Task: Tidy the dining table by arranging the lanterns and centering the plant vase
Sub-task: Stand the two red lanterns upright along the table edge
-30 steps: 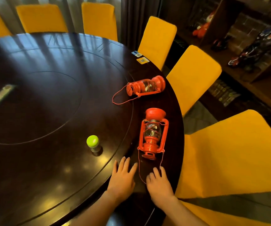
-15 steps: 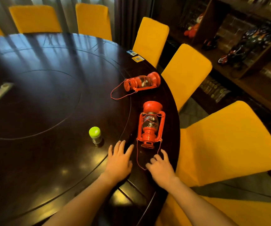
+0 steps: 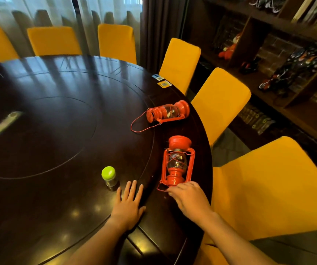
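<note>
Reaching forward since a moment ago, the right hand (image 3: pixel 189 198) has slid up from the bare desk (image 3: pixel 48 115) edge, and its fingertips (image 3: pixel 171 191) now meet the wire handle and the top end of the near lantern (image 3: pixel 177 161), which lies on its side just ahead of that hand. Whether the fingers have closed on the wire I cannot tell; they curl down over it. The left hand (image 3: pixel 129 203) lies flat and spread on the desk, holding nothing, just beside the right hand, with a small green-capped jar (image 3: pixel 109 177) just ahead of it to its left. A second lantern (image 3: pixel 167 112) lies tipped over farther ahead of the right hand, well beyond reach for now. No plant vase shows anywhere. By my reading the task is only starting: the near lantern looks about to be picked up and stood upright, and both lanterns remain toppled near the desk rim.
</note>
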